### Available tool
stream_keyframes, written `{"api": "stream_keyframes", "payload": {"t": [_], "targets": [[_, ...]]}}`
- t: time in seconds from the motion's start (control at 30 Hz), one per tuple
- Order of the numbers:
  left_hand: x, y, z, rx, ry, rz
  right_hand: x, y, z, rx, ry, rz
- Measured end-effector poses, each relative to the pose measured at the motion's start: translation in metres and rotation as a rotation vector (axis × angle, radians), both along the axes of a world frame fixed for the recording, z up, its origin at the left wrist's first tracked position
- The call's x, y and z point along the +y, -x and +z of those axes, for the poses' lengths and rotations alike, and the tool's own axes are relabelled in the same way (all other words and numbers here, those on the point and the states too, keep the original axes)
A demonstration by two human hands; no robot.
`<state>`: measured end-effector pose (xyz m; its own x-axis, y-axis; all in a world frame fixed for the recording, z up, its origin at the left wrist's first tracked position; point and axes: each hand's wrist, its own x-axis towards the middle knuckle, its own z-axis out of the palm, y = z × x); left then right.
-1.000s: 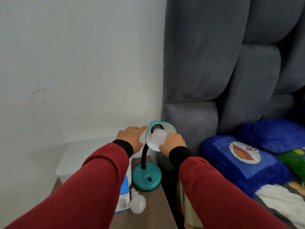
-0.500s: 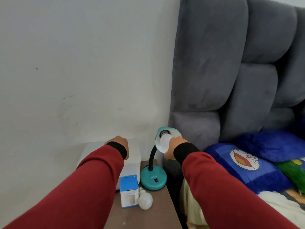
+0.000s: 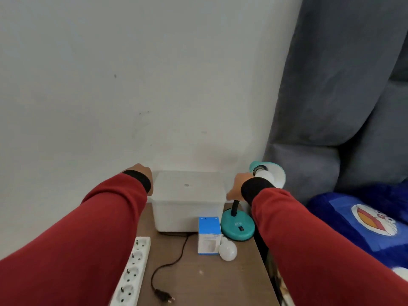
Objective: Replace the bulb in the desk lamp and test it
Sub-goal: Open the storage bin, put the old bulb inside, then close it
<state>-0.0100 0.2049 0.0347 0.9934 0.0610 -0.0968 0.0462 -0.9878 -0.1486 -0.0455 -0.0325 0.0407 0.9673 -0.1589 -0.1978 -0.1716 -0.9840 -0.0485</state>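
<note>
Now both hands differ from half a second ago: the right hand (image 3: 238, 188) has let go of the fitted bulb (image 3: 265, 175) and sits just left of the teal lamp shade (image 3: 278, 173), above the black neck; its fingers are hidden, so grip cannot be told. The left hand (image 3: 141, 171) rests at the white storage box (image 3: 188, 199), fingers hidden too. Below the right hand: lamp base (image 3: 237, 227), blue bulb carton (image 3: 209, 235), loose bulb (image 3: 227, 251). The unplugged lamp plug (image 3: 164, 297) lies beside the power strip (image 3: 132, 272); open nightstand (image 3: 209, 283) nearer the viewer.
</note>
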Motion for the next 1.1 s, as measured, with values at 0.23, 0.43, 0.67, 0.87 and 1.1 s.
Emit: {"api": "stream_keyframes", "payload": {"t": [0.23, 0.43, 0.67, 0.87, 1.1], "targets": [[0.03, -0.038, -0.028, 0.062, 0.041, 0.035, 0.026, -0.055, -0.027, 0.039, -0.032, 0.015], [0.031, -0.083, -0.064, 0.101, 0.157, 0.047, 0.026, -0.108, -0.066, 0.053, -0.049, 0.006], [0.021, -0.111, -0.102, 0.126, 0.477, 0.082, 0.011, -0.129, -0.105, -0.013, -0.202, -0.092], [0.015, -0.116, -0.111, 0.08, 0.567, 0.08, 0.002, -0.13, -0.126, -0.035, -0.289, -0.127], [0.013, -0.117, -0.105, 0.048, 0.418, 0.04, 0.0, -0.129, -0.122, -0.081, -0.328, -0.143]]}}
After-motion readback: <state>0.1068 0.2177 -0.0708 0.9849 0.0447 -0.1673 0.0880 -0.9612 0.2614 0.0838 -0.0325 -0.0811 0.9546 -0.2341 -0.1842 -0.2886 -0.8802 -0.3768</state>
